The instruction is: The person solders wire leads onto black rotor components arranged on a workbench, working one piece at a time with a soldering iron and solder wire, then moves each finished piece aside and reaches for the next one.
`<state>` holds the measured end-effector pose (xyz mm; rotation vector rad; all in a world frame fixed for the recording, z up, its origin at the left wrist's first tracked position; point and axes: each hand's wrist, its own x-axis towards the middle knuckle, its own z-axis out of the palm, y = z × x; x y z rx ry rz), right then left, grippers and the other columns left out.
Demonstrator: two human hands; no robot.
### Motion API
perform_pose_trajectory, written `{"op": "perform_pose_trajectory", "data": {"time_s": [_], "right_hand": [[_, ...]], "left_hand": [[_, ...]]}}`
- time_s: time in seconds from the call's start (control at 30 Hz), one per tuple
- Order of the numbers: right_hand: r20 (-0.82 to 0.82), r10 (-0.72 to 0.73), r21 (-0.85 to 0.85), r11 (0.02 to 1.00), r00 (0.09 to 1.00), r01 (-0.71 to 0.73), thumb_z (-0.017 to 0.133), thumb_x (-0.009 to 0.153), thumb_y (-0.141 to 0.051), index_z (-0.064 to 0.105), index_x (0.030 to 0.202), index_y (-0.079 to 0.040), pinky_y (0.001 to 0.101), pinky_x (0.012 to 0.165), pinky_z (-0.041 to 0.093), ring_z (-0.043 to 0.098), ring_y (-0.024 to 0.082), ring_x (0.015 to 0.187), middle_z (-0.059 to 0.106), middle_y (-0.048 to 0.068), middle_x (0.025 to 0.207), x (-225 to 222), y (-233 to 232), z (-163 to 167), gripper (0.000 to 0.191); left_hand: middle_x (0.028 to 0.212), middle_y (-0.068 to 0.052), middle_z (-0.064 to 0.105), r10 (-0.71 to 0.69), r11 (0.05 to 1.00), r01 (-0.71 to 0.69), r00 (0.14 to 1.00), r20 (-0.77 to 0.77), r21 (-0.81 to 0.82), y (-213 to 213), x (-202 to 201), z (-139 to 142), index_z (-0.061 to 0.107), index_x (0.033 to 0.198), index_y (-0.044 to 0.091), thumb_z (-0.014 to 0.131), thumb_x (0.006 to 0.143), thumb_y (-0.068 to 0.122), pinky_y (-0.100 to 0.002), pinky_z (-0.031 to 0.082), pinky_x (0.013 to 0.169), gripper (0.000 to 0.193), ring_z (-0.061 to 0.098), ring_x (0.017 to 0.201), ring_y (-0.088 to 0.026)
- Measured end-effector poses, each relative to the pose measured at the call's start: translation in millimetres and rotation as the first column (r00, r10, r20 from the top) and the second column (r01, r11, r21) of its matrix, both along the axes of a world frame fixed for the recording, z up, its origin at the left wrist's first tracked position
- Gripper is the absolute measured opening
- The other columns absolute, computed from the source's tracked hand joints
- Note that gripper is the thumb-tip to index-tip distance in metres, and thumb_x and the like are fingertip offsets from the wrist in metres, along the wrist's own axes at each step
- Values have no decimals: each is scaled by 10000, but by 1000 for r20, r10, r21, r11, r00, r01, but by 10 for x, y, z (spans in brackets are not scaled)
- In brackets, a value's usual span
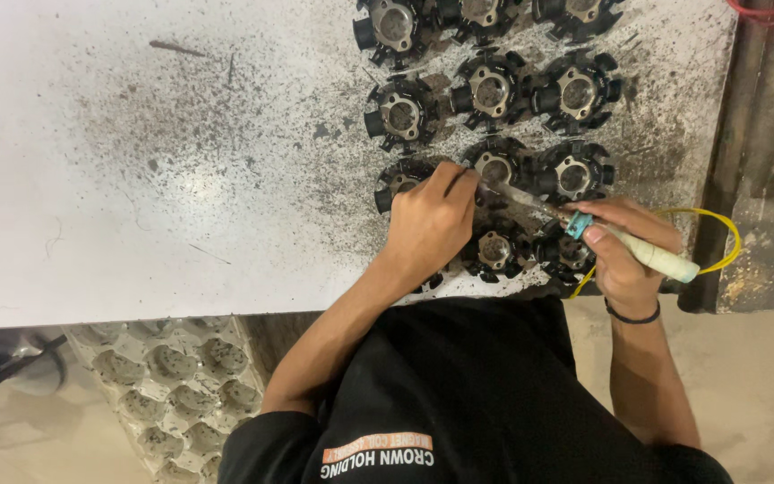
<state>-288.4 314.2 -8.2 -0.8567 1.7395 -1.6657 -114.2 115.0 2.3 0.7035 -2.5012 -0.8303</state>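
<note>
The person is leaning over a white table [136, 179] and working on a batch of black round parts with metal centres, set out in rows at its far right end. The right hand [624, 255] is gripping a soldering iron [620, 242] by its pale handle, fingers closed around it, with a yellow cord [718, 242] looping off behind the hand. The iron's metal tip is pointing left toward one part [497, 166] in the third row from the top of the view. The left hand [432, 224] is resting just left of that part, fingers curled and pinched together at the tip of the iron; whether they are holding a wire or a strand of solder is too small to tell. This hand is covering part of the neighbouring part [400, 179].

How much is finished cannot be read for certain. Judging from the position of the iron, the rows above the worked part [490, 90] may be dealt with already, while the parts below it [494, 249], nearest the person, look to be waiting. Dark specks are littering the table around the whole batch. Below the table's near edge, left of the person, a grey moulded tray [172, 385] is lying.
</note>
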Motion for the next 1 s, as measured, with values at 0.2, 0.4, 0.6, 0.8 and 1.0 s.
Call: {"op": "perform_pose_trajectory", "data": {"time_s": [0.2,0.4,0.6,0.8,1.0], "right_hand": [[-114,89,-82,992,990,-99,704,964,-119,714,1122,72,238,740,560,706,213,822,741,192,1051,-228,149,-87,248],[-180,-167,-300,948,969,108,695,941,-226,726,1075,-12,241,609,572,688,157,719,745,121,927,-274,609,61,254],[-259,-107,13,993,960,114,695,995,-255,709,1054,63,308,724,566,711,263,809,723,202,956,661,885,140,324],[-215,-148,42,986,965,161,699,958,-272,694,1046,87,310,759,581,718,281,820,710,247,1000,905,761,161,369],[-260,-99,117,984,960,133,684,961,-259,703,1092,85,310,790,568,710,276,845,717,240,1029,956,727,224,369]], "left_hand": [[952,-114,638,-31,997,25,996,82,70,-68,-56,54,673,1004,17,713,864,31,-382,562,551,147,686,670,-290],[1047,-106,634,27,998,-23,998,-58,60,-87,261,341,649,1062,20,726,862,-25,-364,586,621,219,697,770,-262],[1087,-100,642,-268,960,268,963,-10,87,208,524,313,707,1172,48,747,814,-1,-348,583,653,364,709,860,-244],[1078,-81,631,-286,955,279,956,63,97,351,605,175,702,1174,47,762,839,71,-357,585,680,341,711,868,-242],[1060,-87,623,-291,952,278,952,95,131,398,582,169,690,1155,45,766,854,85,-356,586,672,313,713,860,-241]]}}
